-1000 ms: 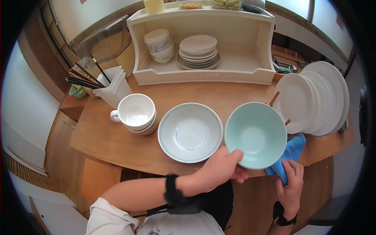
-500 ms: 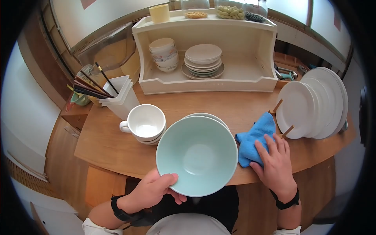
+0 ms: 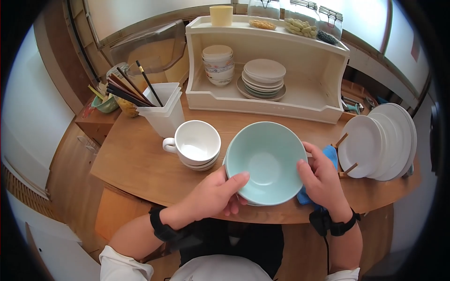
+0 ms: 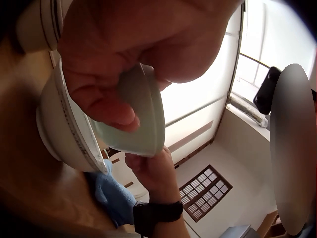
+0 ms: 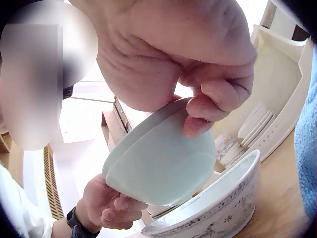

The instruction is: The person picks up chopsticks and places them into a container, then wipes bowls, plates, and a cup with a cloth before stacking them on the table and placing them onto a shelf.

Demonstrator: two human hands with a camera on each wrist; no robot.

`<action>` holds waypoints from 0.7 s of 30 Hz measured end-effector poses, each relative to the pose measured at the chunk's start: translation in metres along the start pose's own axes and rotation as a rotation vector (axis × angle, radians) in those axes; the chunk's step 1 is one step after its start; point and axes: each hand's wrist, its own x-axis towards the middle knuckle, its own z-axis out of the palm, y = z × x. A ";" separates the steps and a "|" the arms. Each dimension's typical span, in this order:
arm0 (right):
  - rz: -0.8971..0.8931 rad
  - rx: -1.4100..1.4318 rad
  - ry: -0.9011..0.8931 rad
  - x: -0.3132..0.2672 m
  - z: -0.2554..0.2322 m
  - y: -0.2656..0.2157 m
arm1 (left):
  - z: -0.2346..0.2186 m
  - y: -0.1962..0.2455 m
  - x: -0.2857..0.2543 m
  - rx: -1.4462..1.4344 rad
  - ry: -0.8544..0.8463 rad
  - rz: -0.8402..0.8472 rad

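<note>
A pale mint-green bowl (image 3: pixel 265 161) is held between both hands, its inside facing the head camera. My left hand (image 3: pixel 211 194) grips its left rim, thumb over the edge and fingers curled beneath. On the opposite side, my right hand (image 3: pixel 322 180) pinches the rim, with fingers against the outer wall in the right wrist view. Below it stands a white bowl (image 5: pixel 218 210) with a dark printed pattern, almost wholly hidden in the head view. A blue cloth (image 3: pixel 330 155) lies on the table, partly behind the right hand.
Stacked white cups (image 3: pixel 199 143) stand left, before a white holder (image 3: pixel 164 117) of chopsticks. Large white plates (image 3: pixel 363 147) lean upright in a rack at right. A cream shelf (image 3: pixel 267 110) at the back holds small bowls (image 3: pixel 218 65) and stacked plates (image 3: pixel 263 75).
The left hand carried the mint bowl left from beside the white bowl to over it. The right hand left the blue cloth and took hold of the bowl's right rim.
</note>
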 end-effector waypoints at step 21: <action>0.032 -0.020 0.012 0.001 0.017 0.034 | -0.021 -0.005 -0.005 0.120 0.037 -0.088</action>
